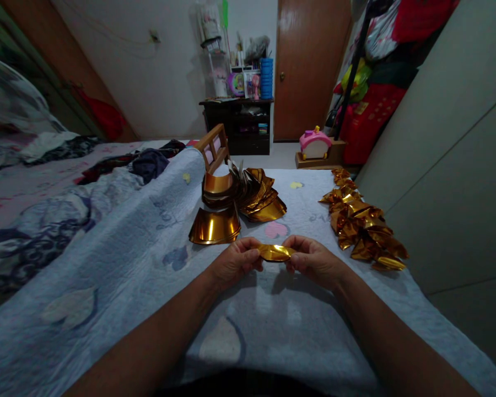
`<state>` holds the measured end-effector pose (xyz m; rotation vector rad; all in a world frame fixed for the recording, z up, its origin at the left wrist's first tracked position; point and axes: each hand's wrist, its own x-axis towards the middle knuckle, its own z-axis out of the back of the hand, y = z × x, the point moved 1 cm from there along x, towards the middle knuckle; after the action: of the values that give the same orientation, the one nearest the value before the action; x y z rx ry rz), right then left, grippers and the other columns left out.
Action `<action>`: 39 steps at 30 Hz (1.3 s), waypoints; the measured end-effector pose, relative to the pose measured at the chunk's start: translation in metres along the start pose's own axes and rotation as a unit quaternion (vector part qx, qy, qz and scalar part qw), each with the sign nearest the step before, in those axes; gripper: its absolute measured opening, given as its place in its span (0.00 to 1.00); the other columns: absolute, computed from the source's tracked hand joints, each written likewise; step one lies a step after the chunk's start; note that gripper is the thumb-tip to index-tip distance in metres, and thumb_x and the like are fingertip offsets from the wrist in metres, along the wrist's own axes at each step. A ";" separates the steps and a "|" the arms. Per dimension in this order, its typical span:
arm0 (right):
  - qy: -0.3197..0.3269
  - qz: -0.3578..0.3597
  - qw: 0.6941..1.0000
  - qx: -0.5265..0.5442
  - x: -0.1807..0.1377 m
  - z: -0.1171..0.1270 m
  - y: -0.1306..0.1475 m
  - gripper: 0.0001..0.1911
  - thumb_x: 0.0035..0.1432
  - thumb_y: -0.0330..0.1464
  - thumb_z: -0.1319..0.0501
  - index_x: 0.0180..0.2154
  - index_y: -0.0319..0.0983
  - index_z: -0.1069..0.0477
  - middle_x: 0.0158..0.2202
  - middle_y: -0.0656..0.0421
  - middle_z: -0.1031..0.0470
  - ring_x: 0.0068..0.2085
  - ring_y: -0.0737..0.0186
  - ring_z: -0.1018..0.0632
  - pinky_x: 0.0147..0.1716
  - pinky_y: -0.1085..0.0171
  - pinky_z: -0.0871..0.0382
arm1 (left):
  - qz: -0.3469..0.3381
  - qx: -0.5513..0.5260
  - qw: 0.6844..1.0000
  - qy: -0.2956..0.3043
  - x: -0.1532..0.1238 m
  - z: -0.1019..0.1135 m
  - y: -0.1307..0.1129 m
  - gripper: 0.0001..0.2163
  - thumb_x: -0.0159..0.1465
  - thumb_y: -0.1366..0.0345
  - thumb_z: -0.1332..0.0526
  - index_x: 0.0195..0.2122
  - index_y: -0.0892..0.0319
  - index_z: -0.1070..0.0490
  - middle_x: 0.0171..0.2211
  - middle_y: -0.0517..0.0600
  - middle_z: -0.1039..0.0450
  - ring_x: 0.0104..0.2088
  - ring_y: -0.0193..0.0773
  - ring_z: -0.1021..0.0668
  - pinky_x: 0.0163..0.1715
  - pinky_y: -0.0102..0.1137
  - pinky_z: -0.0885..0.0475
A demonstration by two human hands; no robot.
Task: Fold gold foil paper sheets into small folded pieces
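Between my two hands a folded piece of shiny gold foil paper point(275, 252) is held level, just above the cloth. My left hand point(238, 259) pinches its left end between thumb and fingers. At the opposite end, my right hand point(310, 259) is closed in the same kind of pinch. Just beyond my left hand lies a small stack of flat, curved gold foil sheets point(215, 225). Behind it spreads a larger pile of similar gold sheets point(267, 207), some showing dark or pale edges. To the right, several folded gold foil pieces point(357, 220) form a long heap.
A pale blue quilted cloth point(149, 309) with heart shapes covers the surface. A wooden frame piece point(214, 146) stands behind the sheets. Rumpled clothes point(149, 164) lie at the left. Farther back are a dark cabinet point(237, 127), a pink toy point(315, 144) and a brown door point(310, 66).
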<state>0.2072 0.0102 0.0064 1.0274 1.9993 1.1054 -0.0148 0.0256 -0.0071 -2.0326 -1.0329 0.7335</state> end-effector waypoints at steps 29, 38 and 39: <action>0.044 -0.012 0.999 -0.018 -0.001 0.011 -0.007 0.16 0.46 0.36 0.23 0.33 0.37 0.25 0.28 0.62 0.24 0.26 0.70 0.27 0.26 0.69 0.37 | 0.017 0.006 1.000 0.004 -0.001 -0.003 0.002 0.19 0.45 0.61 0.19 0.32 0.62 0.24 0.29 0.47 0.24 0.27 0.30 0.24 0.25 0.24 0.28; 0.074 0.021 0.997 0.010 -0.001 0.008 -0.002 0.15 0.49 0.38 0.24 0.33 0.36 0.23 0.31 0.59 0.23 0.29 0.68 0.25 0.32 0.67 0.32 | 0.012 -0.022 1.000 -0.017 0.000 -0.002 0.003 0.19 0.44 0.61 0.19 0.31 0.62 0.24 0.24 0.44 0.28 0.21 0.27 0.29 0.24 0.26 0.27; 0.075 0.021 0.997 0.009 -0.001 0.008 -0.002 0.15 0.49 0.38 0.24 0.33 0.36 0.23 0.31 0.60 0.23 0.29 0.68 0.25 0.31 0.67 0.32 | 0.013 -0.021 1.000 -0.017 -0.001 -0.003 0.003 0.19 0.44 0.61 0.19 0.31 0.62 0.24 0.25 0.45 0.27 0.21 0.27 0.29 0.24 0.26 0.27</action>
<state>0.2132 0.0112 0.0010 1.0264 2.1183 1.2202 -0.0119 0.0227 -0.0083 -2.0785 -1.0515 0.7694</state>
